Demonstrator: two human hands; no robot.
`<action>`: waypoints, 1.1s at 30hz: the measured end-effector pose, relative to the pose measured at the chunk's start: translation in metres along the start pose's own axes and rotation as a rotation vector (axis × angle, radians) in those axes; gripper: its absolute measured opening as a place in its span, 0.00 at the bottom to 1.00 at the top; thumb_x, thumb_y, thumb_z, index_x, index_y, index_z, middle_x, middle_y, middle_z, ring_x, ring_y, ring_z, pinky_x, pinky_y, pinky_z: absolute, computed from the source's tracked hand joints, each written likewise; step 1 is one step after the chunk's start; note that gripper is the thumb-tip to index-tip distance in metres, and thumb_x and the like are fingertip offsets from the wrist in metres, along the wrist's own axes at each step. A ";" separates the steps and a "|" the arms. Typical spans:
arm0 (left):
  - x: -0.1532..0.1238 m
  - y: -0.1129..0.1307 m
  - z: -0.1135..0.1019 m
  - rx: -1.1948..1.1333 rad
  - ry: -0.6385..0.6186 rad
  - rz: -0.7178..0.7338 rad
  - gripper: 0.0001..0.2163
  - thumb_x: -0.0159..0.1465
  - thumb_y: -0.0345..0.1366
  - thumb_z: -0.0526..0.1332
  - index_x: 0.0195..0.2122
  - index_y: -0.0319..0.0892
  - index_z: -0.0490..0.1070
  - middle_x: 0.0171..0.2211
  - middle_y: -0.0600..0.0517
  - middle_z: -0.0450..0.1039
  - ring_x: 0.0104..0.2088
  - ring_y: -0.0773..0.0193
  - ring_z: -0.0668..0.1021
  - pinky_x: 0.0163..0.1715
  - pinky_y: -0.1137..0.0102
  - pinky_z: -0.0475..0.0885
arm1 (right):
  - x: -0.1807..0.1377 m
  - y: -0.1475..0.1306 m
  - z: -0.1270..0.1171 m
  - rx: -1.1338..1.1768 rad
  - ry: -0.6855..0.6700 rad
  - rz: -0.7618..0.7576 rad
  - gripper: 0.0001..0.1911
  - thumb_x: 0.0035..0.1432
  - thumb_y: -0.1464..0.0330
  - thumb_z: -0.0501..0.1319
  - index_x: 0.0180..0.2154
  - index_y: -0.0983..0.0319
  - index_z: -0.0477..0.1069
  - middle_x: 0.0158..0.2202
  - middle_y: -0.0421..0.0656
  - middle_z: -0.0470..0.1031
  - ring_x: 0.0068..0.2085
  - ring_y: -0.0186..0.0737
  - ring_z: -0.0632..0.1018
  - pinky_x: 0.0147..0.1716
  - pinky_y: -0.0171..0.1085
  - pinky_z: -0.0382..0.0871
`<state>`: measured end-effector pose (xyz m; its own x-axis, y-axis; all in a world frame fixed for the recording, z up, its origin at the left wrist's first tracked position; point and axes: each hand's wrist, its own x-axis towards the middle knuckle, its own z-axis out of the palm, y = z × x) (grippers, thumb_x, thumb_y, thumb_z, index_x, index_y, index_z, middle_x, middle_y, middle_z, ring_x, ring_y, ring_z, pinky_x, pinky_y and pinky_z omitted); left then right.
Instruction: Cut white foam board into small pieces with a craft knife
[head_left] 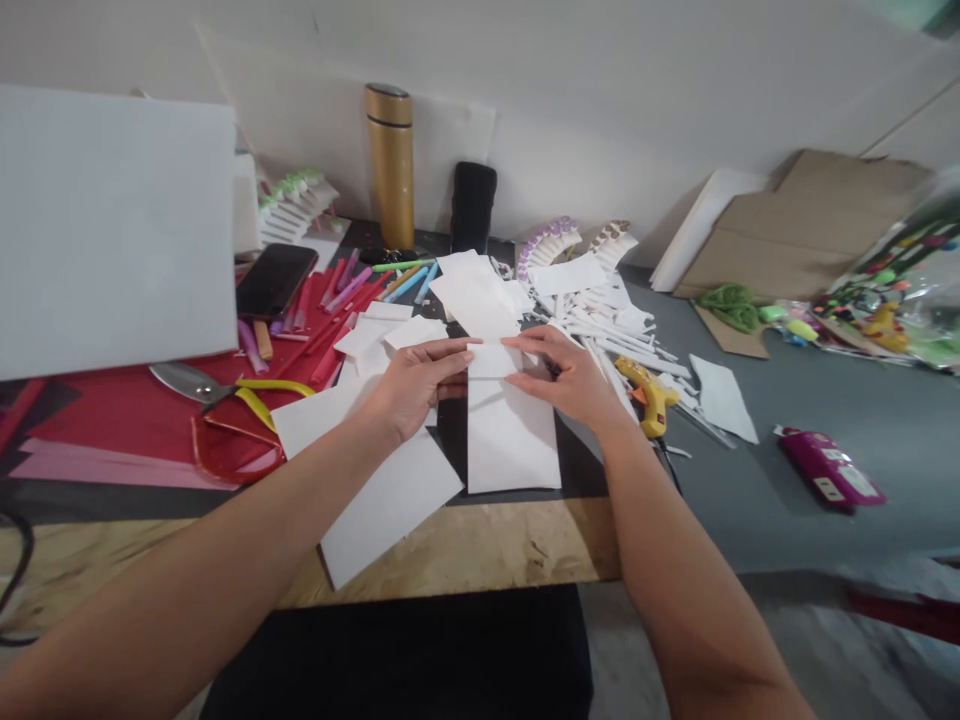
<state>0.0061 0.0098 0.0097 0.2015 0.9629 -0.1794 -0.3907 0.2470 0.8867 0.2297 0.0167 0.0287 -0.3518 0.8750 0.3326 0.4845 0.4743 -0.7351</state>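
Observation:
Both hands are at a small white paper piece (495, 362) in the middle of the desk. My left hand (420, 385) pinches its left edge between thumb and fingers. At its right side, my right hand (564, 375) grips it with thumb and index finger. Directly beneath lies a taller white paper sheet (514, 450), upright in view. Another white sheet (394, 510) slants under my left forearm and overhangs the wooden front edge. Behind the hands are loose white paper pieces (480, 290). A yellow glue gun (649, 395) rests just right of my right wrist.
Yellow-and-red-handled scissors (187, 383) lie on red paper (112, 405) at left. A phone (276, 280), gold flask (391, 170) and black case (472, 205) stand or lie behind. White paper rolls (600, 325) are heaped at right. A magenta box (829, 468) sits farther right.

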 end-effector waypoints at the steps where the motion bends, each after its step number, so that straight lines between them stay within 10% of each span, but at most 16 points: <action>1: 0.000 0.000 0.000 -0.003 0.016 0.003 0.14 0.56 0.33 0.72 0.44 0.38 0.82 0.34 0.47 0.82 0.33 0.63 0.83 0.35 0.70 0.79 | 0.001 0.001 -0.001 0.012 0.031 0.028 0.24 0.53 0.61 0.70 0.53 0.53 0.78 0.51 0.44 0.73 0.46 0.43 0.75 0.44 0.41 0.71; 11: -0.001 -0.004 0.000 0.039 -0.013 0.017 0.15 0.56 0.34 0.73 0.46 0.38 0.82 0.35 0.46 0.83 0.34 0.62 0.83 0.39 0.68 0.81 | 0.005 0.004 0.005 0.497 0.103 0.577 0.25 0.37 0.57 0.78 0.36 0.62 0.77 0.29 0.40 0.77 0.29 0.38 0.76 0.28 0.37 0.68; 33: 0.001 -0.003 -0.002 -0.124 -0.163 -0.123 0.12 0.57 0.25 0.71 0.42 0.41 0.83 0.39 0.48 0.84 0.39 0.63 0.84 0.41 0.72 0.83 | 0.001 0.005 0.000 0.683 0.050 0.508 0.21 0.39 0.61 0.78 0.33 0.60 0.74 0.26 0.36 0.75 0.26 0.35 0.74 0.27 0.35 0.67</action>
<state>0.0054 0.0103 0.0056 0.3929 0.8969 -0.2029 -0.4592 0.3825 0.8018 0.2317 0.0196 0.0252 -0.1786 0.9765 -0.1203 -0.0215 -0.1261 -0.9918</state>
